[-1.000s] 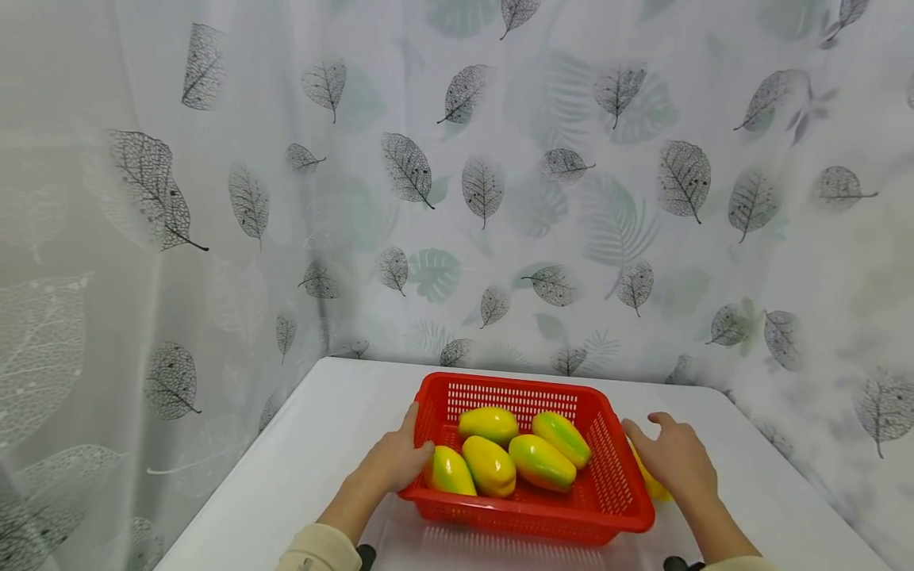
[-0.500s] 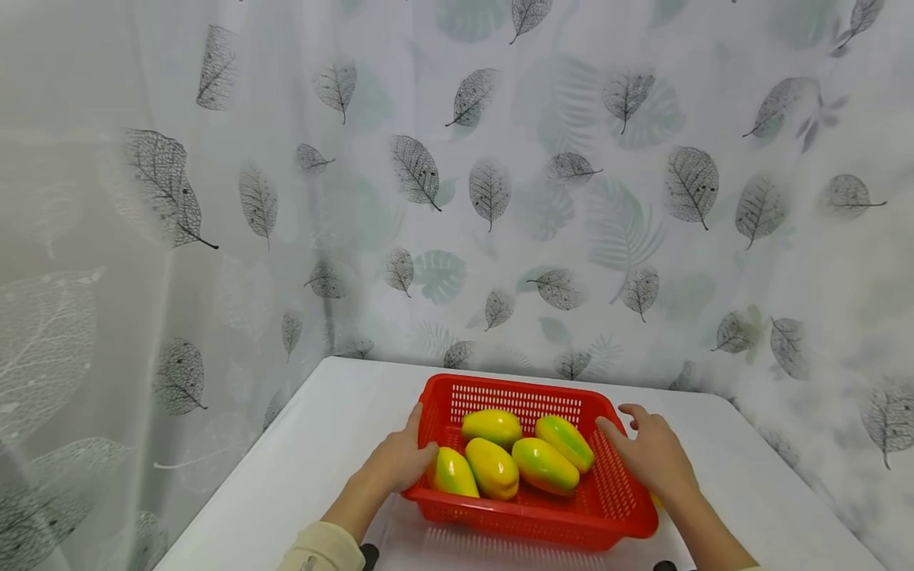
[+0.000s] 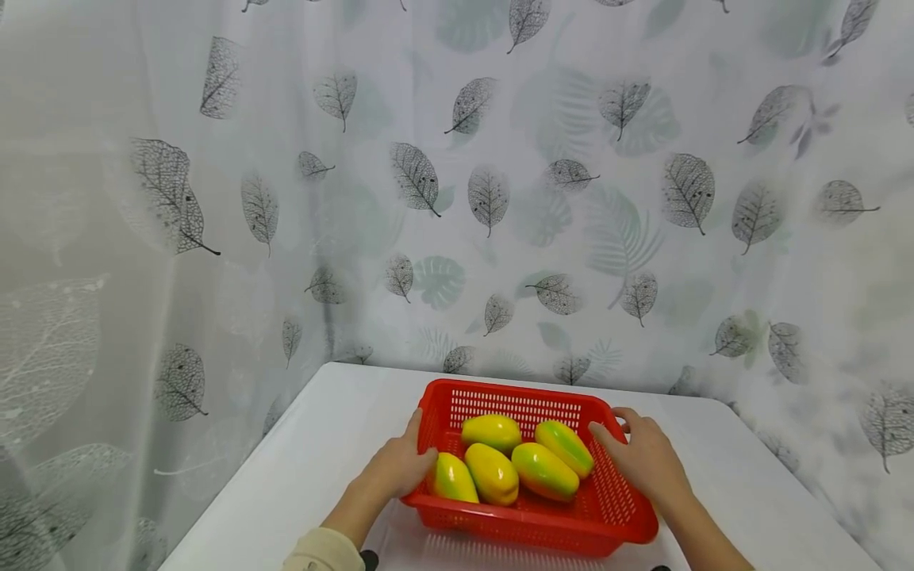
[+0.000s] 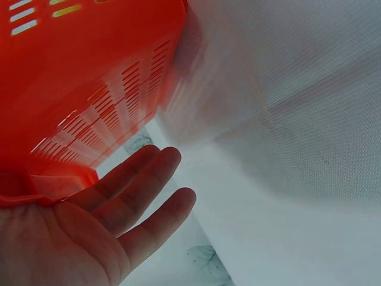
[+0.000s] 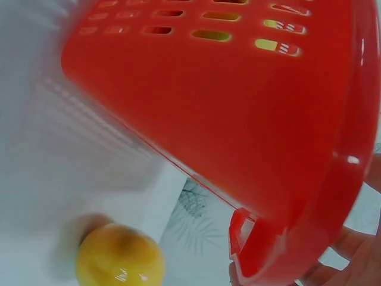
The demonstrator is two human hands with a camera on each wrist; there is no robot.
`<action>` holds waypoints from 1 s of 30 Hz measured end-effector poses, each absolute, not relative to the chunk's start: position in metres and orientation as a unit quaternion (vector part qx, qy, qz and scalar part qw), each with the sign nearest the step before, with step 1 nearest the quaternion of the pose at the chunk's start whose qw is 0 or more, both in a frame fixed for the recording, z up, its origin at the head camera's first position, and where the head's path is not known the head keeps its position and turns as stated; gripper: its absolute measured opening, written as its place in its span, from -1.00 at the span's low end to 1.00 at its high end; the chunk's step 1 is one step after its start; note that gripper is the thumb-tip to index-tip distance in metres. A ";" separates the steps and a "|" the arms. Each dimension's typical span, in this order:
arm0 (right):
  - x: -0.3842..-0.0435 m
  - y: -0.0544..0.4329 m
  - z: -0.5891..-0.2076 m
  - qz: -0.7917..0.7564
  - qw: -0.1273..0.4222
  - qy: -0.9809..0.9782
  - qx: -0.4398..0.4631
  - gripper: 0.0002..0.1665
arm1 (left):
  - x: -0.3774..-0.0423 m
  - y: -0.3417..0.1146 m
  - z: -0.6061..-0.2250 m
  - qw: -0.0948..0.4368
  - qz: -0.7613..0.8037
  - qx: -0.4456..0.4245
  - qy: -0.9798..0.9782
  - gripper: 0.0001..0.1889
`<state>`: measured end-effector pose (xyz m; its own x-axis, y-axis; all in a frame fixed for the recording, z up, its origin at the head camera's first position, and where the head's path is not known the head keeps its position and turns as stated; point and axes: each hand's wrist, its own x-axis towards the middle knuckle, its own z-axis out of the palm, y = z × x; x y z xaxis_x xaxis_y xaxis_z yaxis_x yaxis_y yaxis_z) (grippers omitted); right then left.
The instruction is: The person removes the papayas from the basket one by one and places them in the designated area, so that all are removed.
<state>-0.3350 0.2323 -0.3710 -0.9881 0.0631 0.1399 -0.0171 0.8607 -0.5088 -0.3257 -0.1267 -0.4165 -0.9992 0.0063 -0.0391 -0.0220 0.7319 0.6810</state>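
A red plastic basket with slotted walls holds several shiny yellow-green mangoes. My left hand holds its left side near the front corner, thumb over the rim; in the left wrist view several fingers stretch out below the rim, apart from the wall. My right hand grips the right rim, thumb on the inner side and fingers round the outside. In the right wrist view fingers show behind the rim, partly hidden by it. A yellow fruit, cut off by the frame, lies outside the basket.
The basket is over a white table, whose surface reflects it. A white curtain printed with grey and green leaves hangs behind the table and along its sides.
My right hand has moved left from beside the yellow fruit onto the basket's right rim. The left hand keeps its place on the basket. The view has shifted slightly.
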 end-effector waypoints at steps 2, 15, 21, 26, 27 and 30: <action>-0.335 0.232 -0.372 0.266 0.072 -0.961 -0.014 -0.02 | -0.326 -0.126 -0.416 0.020 0.365 -0.004 0.931 -0.06; -0.335 0.224 -0.370 0.273 0.069 -0.960 -0.010 -0.01 | -0.325 -0.125 -0.417 0.021 0.366 0.002 0.930 -0.07; -0.336 0.218 -0.370 0.272 0.074 -0.959 0.007 -0.04 | -0.325 -0.125 -0.417 0.016 0.359 0.000 0.933 -0.07; -0.336 0.210 -0.370 0.271 0.081 -0.959 0.027 -0.05 | -0.324 -0.126 -0.417 0.010 0.357 0.002 0.934 -0.07; -0.336 0.208 -0.371 0.270 0.080 -0.959 0.030 -0.06 | -0.324 -0.126 -0.417 0.010 0.357 0.001 0.934 -0.07; -0.336 0.203 -0.371 0.272 0.073 -0.959 0.033 -0.05 | -0.324 -0.126 -0.417 0.010 0.359 -0.001 0.933 -0.06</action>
<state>-0.3356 0.2025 -0.3707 -0.9872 -0.0226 0.1581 -0.1022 0.8503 -0.5164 -0.3244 -0.1263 -0.4167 -0.9998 0.0046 -0.0191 -0.0094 0.7426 0.6697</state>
